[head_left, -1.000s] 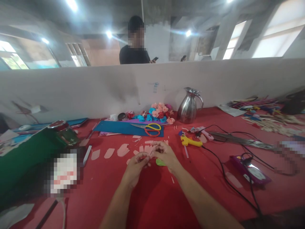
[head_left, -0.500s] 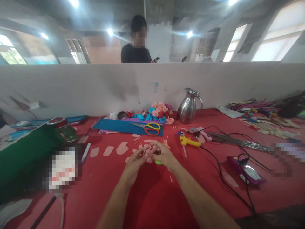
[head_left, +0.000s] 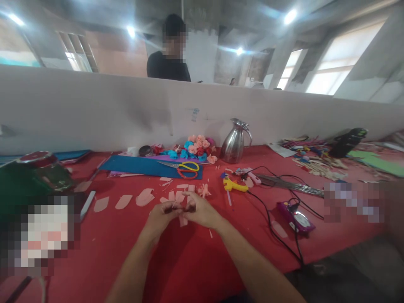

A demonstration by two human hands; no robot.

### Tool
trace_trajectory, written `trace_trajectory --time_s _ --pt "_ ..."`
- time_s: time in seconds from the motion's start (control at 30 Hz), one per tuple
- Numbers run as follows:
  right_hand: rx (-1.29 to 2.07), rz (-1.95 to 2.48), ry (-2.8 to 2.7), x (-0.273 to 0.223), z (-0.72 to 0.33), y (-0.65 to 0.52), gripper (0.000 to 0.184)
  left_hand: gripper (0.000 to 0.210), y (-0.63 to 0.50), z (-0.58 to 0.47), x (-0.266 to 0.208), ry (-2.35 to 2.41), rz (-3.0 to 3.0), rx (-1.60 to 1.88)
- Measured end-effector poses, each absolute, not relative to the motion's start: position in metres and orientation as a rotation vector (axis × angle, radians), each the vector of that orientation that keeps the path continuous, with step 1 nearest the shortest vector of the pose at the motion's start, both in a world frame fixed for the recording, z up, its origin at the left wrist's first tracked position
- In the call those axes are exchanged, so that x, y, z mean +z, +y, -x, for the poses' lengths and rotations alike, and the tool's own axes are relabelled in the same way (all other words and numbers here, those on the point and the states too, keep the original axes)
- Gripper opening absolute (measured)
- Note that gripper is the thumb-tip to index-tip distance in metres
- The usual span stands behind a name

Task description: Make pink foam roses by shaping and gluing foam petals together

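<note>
My left hand (head_left: 162,216) and my right hand (head_left: 202,210) meet over the red table, thumbs and fingers pinched close together. Between the fingertips is a small pink petal-like piece, mostly hidden by the fingers. A pink strip (head_left: 183,220) shows just below the fingertips; I cannot tell whether it is held or lies on the table. Flat pink cut pieces (head_left: 145,196) lie in a row to the left, with pink scraps (head_left: 204,190) behind my right hand. Scissors with yellow and red handles (head_left: 188,170) rest on a blue sheet (head_left: 132,165) further back.
A yellow glue gun (head_left: 235,185) with a black cord lies to the right, near a purple power socket (head_left: 296,219). Behind stand a metal jug (head_left: 234,143) and a bunch of paper-like flowers (head_left: 198,145). A lidded jar (head_left: 47,168) is at left. A person (head_left: 168,54) stands beyond the white partition (head_left: 151,105).
The view has turned to the right, so the things on the table sit further left. Both hands stay together, fingers slightly rearranged; the green thing beneath my right hand no longer shows.
</note>
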State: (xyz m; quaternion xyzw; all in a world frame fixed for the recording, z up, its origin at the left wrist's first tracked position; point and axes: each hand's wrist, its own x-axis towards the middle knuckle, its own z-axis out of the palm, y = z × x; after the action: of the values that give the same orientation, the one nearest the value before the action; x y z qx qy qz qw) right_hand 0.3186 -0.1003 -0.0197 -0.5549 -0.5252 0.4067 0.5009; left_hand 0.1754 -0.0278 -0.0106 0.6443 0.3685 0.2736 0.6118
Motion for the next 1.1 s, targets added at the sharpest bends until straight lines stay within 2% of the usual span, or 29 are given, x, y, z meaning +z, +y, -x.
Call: trace_trajectory --time_s 0.13,0.2,0.23,0.3,0.53,0.67,0.8,0.9,1.03,1.1 --pt "0.834 1.396 -1.344 -0.021 -0.344 -0.104 0.048 0.021 -0.028 -0.175 -0.009 0.924 -1.429 0.690" --pt "0.587 1.572 -1.338 -0.018 -0.373 -0.109 0.031 0.024 -0.028 -0.175 -0.009 0.960 -1.373 0.699" --pt "0.422 1.719 -1.298 -0.017 -0.391 -0.112 0.028 0.025 -0.028 -0.174 -0.010 0.970 -1.356 0.677" --pt "0.075 2.150 -1.217 -0.015 -0.427 -0.120 0.032 0.026 -0.028 -0.173 -0.011 0.988 -1.359 0.595" --pt "-0.035 2.600 -1.354 -0.028 -0.486 -0.129 0.045 0.018 -0.030 -0.175 -0.017 1.085 -1.397 0.420" --pt "-0.061 2.620 -1.486 -0.026 -0.486 -0.129 0.046 0.005 -0.031 -0.175 -0.020 1.104 -1.487 0.431" --pt "-0.158 2.338 -1.509 -0.008 -0.482 -0.146 0.036 0.005 -0.028 -0.173 -0.023 1.084 -1.550 0.410" --pt "0.012 2.083 -1.433 0.005 -0.462 -0.169 0.029 0.006 -0.027 -0.171 -0.024 1.073 -1.613 0.413" --pt "0.573 1.884 -1.357 0.005 -0.417 -0.199 0.043 0.007 -0.028 -0.170 -0.026 1.061 -1.670 0.418" --pt "0.735 1.804 -1.423 -0.002 -0.394 -0.208 0.044 0.008 -0.029 -0.170 -0.027 1.067 -1.697 0.426"
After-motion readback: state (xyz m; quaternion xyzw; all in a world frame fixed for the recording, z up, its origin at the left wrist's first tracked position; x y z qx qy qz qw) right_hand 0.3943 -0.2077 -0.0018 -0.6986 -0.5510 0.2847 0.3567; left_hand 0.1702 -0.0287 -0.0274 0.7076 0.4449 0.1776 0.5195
